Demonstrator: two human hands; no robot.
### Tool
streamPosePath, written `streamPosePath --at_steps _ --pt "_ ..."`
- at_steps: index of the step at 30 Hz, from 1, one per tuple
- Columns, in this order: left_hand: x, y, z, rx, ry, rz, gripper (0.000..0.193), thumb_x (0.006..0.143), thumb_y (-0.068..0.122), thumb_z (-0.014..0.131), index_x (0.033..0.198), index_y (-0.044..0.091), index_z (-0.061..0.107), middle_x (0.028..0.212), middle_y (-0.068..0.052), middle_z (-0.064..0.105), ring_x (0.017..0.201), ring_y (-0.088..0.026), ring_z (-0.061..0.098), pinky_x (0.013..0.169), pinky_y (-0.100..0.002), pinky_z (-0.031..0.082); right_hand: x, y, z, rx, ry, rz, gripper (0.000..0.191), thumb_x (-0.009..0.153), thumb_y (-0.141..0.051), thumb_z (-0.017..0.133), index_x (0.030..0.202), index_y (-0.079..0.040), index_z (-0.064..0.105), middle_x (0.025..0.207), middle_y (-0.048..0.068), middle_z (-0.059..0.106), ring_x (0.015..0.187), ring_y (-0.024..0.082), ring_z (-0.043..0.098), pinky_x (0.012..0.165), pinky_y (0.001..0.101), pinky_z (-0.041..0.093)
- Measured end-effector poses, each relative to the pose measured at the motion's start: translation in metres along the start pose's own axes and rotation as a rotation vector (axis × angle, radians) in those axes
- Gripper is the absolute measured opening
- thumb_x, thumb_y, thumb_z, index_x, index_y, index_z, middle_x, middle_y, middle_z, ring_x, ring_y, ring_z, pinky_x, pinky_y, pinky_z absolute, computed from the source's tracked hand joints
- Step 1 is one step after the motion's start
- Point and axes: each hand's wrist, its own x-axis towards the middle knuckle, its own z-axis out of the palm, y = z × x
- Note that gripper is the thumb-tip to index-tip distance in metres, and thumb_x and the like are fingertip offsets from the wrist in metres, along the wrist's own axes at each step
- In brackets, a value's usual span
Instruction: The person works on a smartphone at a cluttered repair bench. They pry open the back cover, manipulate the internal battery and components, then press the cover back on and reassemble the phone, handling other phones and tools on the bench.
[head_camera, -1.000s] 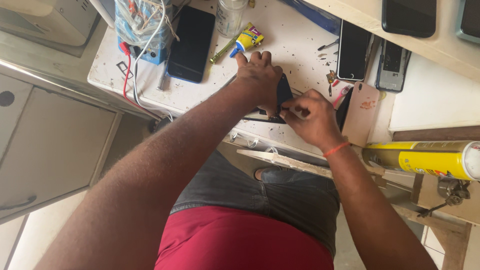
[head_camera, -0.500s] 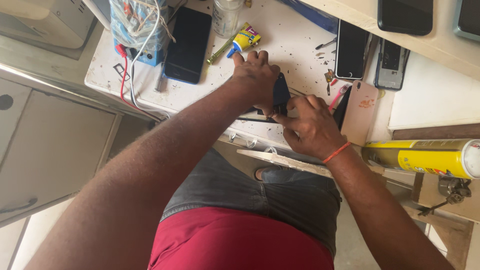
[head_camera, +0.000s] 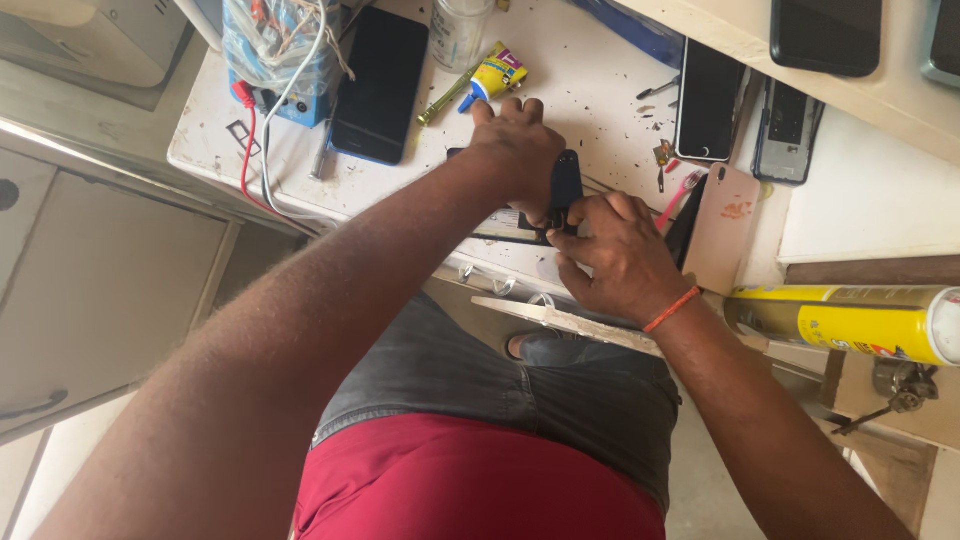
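My left hand (head_camera: 515, 150) presses down on a small black device (head_camera: 566, 185) lying on the white worktable (head_camera: 600, 80), fingers curled round its left side. My right hand (head_camera: 615, 255), with an orange band on the wrist, pinches the device's near end from the right. Under both hands lies a flat dark phone part (head_camera: 500, 225), mostly hidden. Whether the right hand also holds a tool is hidden by its fingers.
A black phone (head_camera: 380, 85) lies at the table's left beside a blue box with red and white wires (head_camera: 275, 60). A glue tube (head_camera: 495, 75), several phones (head_camera: 708, 100), a pink toothbrush (head_camera: 678, 192) and a yellow spray can (head_camera: 850, 322) lie around.
Both hands have stayed on the black device, shifting slightly; my right hand has closed in tighter against its near end.
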Motion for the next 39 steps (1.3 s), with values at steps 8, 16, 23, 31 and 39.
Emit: streamPosePath --at_steps 8,16,23,31,39 --pt "-0.003 0.003 0.007 0.021 0.055 0.026 0.085 0.060 0.054 0.091 0.132 0.020 0.063 0.137 -0.013 0.045 0.133 -0.034 0.041 0.105 -0.064 0.032 0.001 -0.009 0.007 -0.052 0.091 0.004 0.007 0.084 -0.013 0.079 0.091 -0.014 0.079 0.103 0.003 0.062 0.106 0.025 0.058 0.099 0.0433 0.047" --pt "0.000 0.003 0.009 0.061 0.061 0.054 0.090 0.059 0.057 0.092 0.133 0.018 0.061 0.136 -0.012 0.046 0.131 -0.033 0.042 0.104 -0.065 0.032 0.000 -0.022 0.017 -0.080 0.154 0.077 0.015 0.081 -0.007 0.077 0.096 -0.011 0.078 0.102 0.004 0.062 0.102 0.025 0.059 0.092 0.0419 0.045" --pt "0.004 0.007 0.004 0.153 0.050 0.114 0.094 0.059 0.060 0.092 0.135 0.016 0.059 0.137 -0.014 0.047 0.131 -0.033 0.042 0.101 -0.066 0.032 -0.010 -0.017 0.026 0.099 0.293 0.240 0.023 0.079 -0.011 0.083 0.102 -0.013 0.081 0.100 0.004 0.062 0.101 0.026 0.059 0.091 0.0411 0.046" --pt "0.007 0.009 0.000 0.165 0.029 0.169 0.094 0.059 0.058 0.093 0.136 0.016 0.059 0.138 -0.015 0.048 0.132 -0.033 0.045 0.103 -0.067 0.032 -0.022 -0.016 0.027 0.061 0.295 0.265 0.022 0.083 -0.011 0.081 0.105 -0.014 0.082 0.100 0.005 0.063 0.096 0.025 0.058 0.092 0.0404 0.047" --pt "0.007 0.010 0.004 0.154 0.064 0.279 0.097 0.056 0.046 0.094 0.141 0.023 0.053 0.133 -0.014 0.052 0.128 -0.032 0.050 0.096 -0.057 0.039 -0.013 -0.021 0.029 -0.042 0.256 0.193 0.014 0.083 -0.015 0.081 0.097 -0.017 0.080 0.101 0.004 0.060 0.100 0.026 0.056 0.092 0.0419 0.045"
